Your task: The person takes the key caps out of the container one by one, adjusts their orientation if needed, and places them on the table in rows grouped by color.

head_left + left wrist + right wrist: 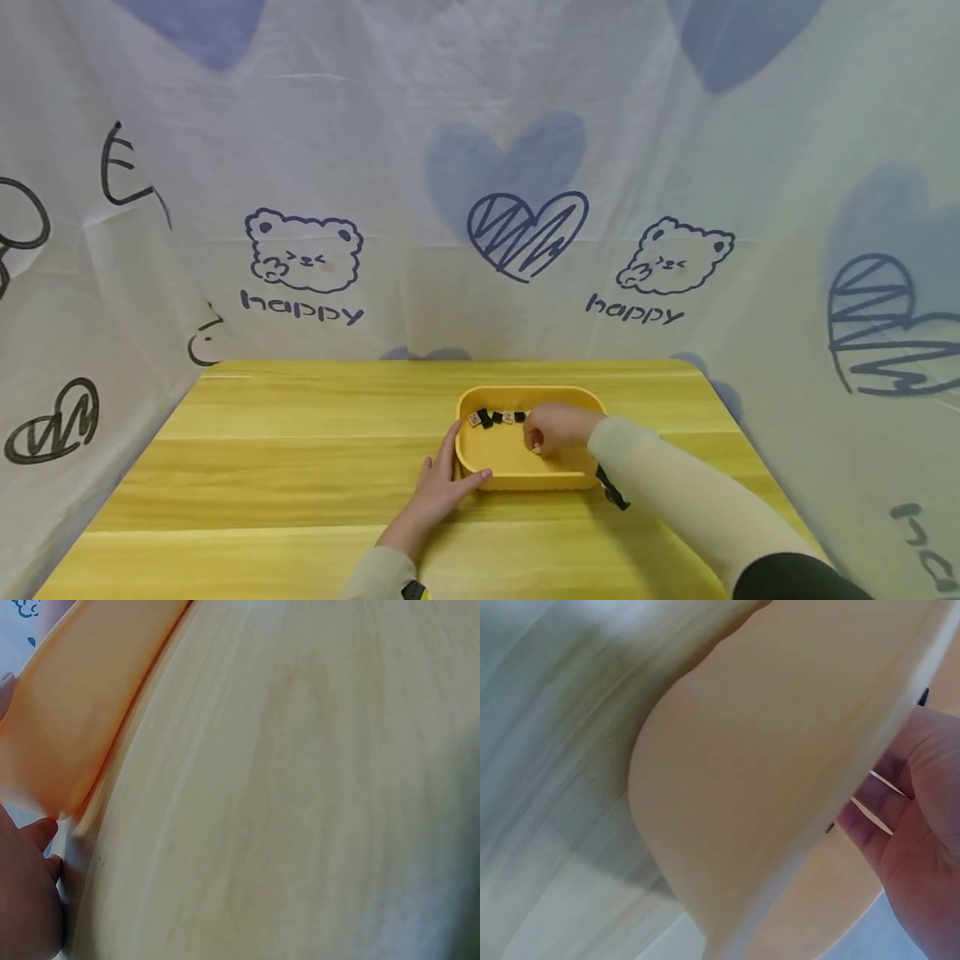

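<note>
Pale tile (536, 448) seems pinched in the curled right hand (562, 427), inside the yellow tray (525, 482); the spread left hand (441, 488) braces its near left corner. Other tiles (507, 417) lie farther in. Handling single tiles seems in hand; the next move calls for fine finger control.

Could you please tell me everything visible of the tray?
The tray is yellow, smooth and plastic-looking, with low walls and rounded corners. It sits flat on the table, open side up, a row of black and pale tiles inside near its far wall. The left hand touches its near left corner; the right hand is inside.
</note>
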The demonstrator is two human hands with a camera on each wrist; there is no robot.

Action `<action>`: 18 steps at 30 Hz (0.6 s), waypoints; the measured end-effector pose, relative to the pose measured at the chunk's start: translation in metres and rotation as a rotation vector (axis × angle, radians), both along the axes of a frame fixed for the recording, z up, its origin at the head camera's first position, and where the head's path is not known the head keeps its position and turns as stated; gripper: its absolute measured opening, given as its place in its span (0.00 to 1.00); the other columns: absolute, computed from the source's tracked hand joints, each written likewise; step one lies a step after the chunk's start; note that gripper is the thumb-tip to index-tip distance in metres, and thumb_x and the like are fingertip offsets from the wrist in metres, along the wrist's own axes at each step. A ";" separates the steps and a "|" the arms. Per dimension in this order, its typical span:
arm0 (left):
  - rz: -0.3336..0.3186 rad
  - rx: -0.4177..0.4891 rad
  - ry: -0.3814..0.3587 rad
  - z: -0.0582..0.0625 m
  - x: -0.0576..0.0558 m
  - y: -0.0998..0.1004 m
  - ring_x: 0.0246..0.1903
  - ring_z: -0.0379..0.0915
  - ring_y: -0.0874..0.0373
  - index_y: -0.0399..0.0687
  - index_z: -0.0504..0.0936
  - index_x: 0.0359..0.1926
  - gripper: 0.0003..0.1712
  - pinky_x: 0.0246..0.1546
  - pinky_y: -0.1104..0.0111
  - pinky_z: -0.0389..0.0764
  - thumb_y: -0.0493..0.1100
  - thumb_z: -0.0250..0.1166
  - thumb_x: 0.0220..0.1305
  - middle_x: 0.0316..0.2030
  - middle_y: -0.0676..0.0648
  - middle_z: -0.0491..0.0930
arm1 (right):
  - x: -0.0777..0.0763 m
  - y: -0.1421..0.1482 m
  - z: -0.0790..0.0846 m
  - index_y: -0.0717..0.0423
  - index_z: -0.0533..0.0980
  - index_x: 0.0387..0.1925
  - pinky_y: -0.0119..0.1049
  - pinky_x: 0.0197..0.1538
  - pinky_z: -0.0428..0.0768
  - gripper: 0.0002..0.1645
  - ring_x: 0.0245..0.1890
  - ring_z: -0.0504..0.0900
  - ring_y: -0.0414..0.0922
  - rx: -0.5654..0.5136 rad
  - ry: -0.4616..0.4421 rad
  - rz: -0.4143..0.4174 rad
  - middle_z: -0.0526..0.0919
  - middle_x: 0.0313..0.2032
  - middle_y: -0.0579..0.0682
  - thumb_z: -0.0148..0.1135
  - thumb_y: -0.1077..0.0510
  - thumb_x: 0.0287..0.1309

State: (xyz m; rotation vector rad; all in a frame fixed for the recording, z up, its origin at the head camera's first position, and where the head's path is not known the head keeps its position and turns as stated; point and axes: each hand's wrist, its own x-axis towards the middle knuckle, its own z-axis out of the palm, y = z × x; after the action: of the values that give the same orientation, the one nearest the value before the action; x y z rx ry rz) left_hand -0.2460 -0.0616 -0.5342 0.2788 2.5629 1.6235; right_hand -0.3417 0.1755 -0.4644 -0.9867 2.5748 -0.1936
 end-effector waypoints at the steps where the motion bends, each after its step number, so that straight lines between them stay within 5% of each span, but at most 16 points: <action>1: -0.002 -0.003 0.006 0.000 0.000 0.000 0.70 0.39 0.28 0.56 0.44 0.78 0.56 0.67 0.39 0.32 0.61 0.68 0.59 0.73 0.36 0.51 | 0.001 0.000 0.002 0.49 0.81 0.28 0.31 0.36 0.76 0.12 0.28 0.72 0.36 -0.001 -0.003 0.002 0.78 0.27 0.38 0.69 0.70 0.49; 9: -0.015 -0.017 0.033 0.002 -0.001 0.003 0.70 0.48 0.36 0.53 0.43 0.78 0.56 0.68 0.42 0.31 0.59 0.67 0.61 0.73 0.35 0.51 | 0.015 0.009 0.019 0.55 0.85 0.31 0.33 0.35 0.77 0.09 0.28 0.75 0.37 -0.076 -0.029 -0.036 0.82 0.28 0.43 0.68 0.70 0.51; 18: -0.023 -0.019 0.037 0.002 -0.003 0.002 0.71 0.47 0.39 0.52 0.43 0.78 0.55 0.68 0.42 0.30 0.57 0.67 0.62 0.73 0.36 0.50 | 0.030 0.027 0.023 0.62 0.86 0.35 0.31 0.35 0.78 0.07 0.28 0.77 0.36 -0.197 0.085 0.061 0.84 0.31 0.47 0.68 0.68 0.53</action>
State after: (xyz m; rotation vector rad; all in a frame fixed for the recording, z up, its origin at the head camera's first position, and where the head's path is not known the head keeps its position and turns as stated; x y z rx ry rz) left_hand -0.2487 -0.0593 -0.5322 0.3391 2.5909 1.5997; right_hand -0.3116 0.2030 -0.4416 -1.1653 2.6364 -0.4030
